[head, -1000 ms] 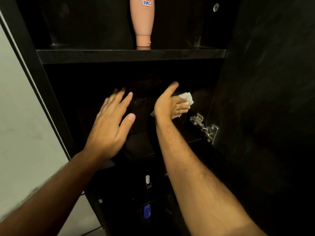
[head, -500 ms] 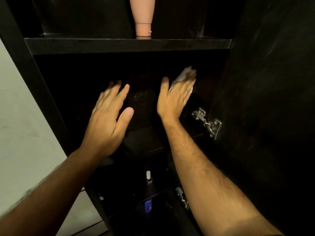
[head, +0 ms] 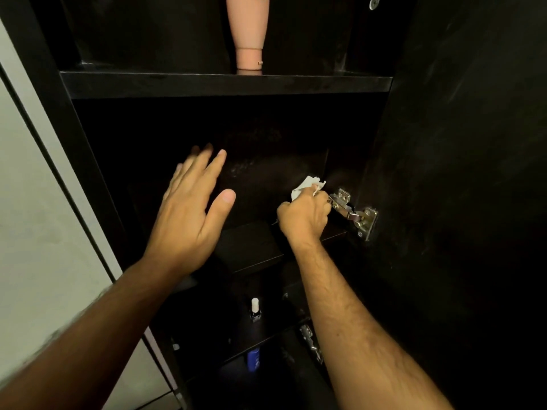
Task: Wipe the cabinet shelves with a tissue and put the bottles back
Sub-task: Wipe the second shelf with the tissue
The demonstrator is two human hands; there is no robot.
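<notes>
Nearest to me, on the lower shelves, stand two small bottles: a dark one with a white cap and, one shelf below, a blue one. Further in, my left hand hovers with fingers spread, holding nothing, in front of the middle shelf. My right hand grips one crumpled white tissue at the shelf's far right corner, just beside a metal hinge. To wipe well, I judge I should press the tissue flat, work into the corner, and keep it off the hinge. Farthest, on the upper shelf, stands one pink bottle. Three bottles visible, two hinges, one tissue.
</notes>
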